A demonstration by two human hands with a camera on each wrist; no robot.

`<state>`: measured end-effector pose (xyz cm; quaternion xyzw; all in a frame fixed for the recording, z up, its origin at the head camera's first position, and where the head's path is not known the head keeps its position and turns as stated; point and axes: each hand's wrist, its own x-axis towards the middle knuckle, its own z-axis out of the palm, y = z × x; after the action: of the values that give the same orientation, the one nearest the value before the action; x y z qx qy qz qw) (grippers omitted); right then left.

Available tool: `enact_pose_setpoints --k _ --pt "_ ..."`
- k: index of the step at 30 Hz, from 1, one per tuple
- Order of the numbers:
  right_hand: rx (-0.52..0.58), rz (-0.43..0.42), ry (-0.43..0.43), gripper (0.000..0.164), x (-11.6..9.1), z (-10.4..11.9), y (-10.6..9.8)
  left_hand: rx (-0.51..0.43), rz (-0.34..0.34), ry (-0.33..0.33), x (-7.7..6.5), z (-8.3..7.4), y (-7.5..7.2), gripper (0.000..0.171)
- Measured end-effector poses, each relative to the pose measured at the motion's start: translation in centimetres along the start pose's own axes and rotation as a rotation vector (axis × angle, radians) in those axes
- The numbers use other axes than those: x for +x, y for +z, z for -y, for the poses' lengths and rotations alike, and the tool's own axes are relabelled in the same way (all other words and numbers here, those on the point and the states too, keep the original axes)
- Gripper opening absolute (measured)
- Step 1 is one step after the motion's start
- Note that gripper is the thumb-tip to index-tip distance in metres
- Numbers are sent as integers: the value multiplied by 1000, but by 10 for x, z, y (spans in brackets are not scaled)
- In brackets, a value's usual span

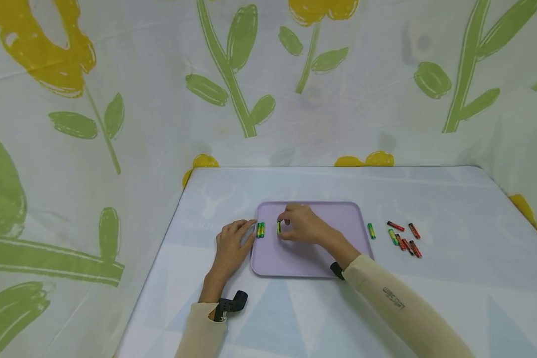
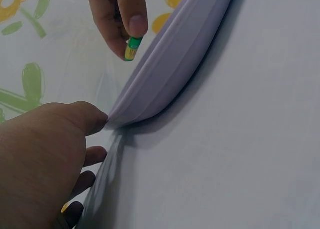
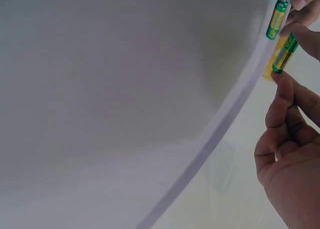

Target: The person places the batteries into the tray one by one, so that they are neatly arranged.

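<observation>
Backdrop: pale cloth (image 1: pixel 376 114) printed with yellow flowers and green stems and leaves, behind and to the left of the table.
Table: light, pale-patterned tabletop (image 1: pixel 447 199), rounded at its far right corner.
Tray: shallow lilac tray (image 1: pixel 311 272) with a raised rim, near the middle of the table.
Right hand: the right hand (image 1: pixel 306 224) reaches in over the left half of the tray; thumb and finger pinch a green-and-yellow battery by its ends, the gap between them only as wide as the cell.
Held battery: the pinched battery (image 1: pixel 279 227) is just right of the pair; whether it touches the tray floor, I cannot tell.
Pair in tray: two green-and-yellow batteries (image 1: pixel 260 230) side by side along the left rim, pointing near to far.
Left hand: the left hand (image 1: pixel 233 246) holds no battery; fingers extended, thumb and forefinger spread apart, thumb tip at the tray's left rim, just beside the pair.
Right of tray: one lone green battery (image 1: pixel 372 231) near the rim; farther right, a loose scatter of red-and-black batteries (image 1: pixel 414 249) with another green battery (image 1: pixel 393 236) at its left side.
Sleeves: beige sleeves (image 1: pixel 398 298) on both forearms, the right one with small dark lettering.
Wrists: a black device (image 1: pixel 232 302) on the left wrist.
</observation>
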<state>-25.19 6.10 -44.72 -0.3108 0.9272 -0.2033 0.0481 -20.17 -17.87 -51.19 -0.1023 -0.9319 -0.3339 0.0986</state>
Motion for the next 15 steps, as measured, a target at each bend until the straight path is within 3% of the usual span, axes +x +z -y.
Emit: enact_pose_setpoints --k 6,15 --pt "-20 13 31 41 9 8 2 -6 8 -1 1 1 -1 40" --pt "-54 -8 -3 40 17 5 13 8 14 -2 0 -1 -1 41"
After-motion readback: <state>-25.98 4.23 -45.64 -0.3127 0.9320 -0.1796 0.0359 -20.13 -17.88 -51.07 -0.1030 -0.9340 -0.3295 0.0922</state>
